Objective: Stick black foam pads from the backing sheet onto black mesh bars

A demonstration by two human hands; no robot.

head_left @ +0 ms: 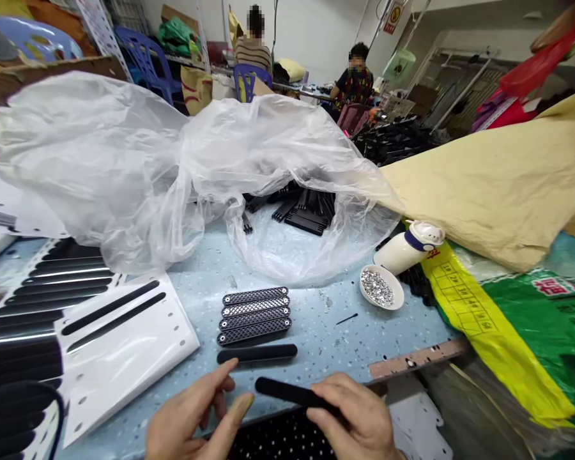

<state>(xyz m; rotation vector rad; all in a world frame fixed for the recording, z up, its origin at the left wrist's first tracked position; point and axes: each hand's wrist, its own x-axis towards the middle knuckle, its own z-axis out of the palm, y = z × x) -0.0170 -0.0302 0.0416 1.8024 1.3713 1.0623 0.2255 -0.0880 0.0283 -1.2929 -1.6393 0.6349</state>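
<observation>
My right hand [359, 418] pinches one end of a flat black strip [287, 391], which juts out to the left just above the table. My left hand [196, 415] hovers beside it with fingers loosely apart and nothing in them, its fingertips close to the strip's free end. Just beyond lies another smooth black strip [257, 353]. Behind that, several black grid-patterned bars [255, 314] lie side by side. A black perforated panel [282, 437] lies under my hands at the table's near edge.
White backing sheets with black strips [76, 313] cover the left. A big clear plastic bag [196, 172] holds black plastic parts [306, 214]. A white dish of small silver pieces [381, 287] and a white bottle [407, 249] stand right. Two people sit far back.
</observation>
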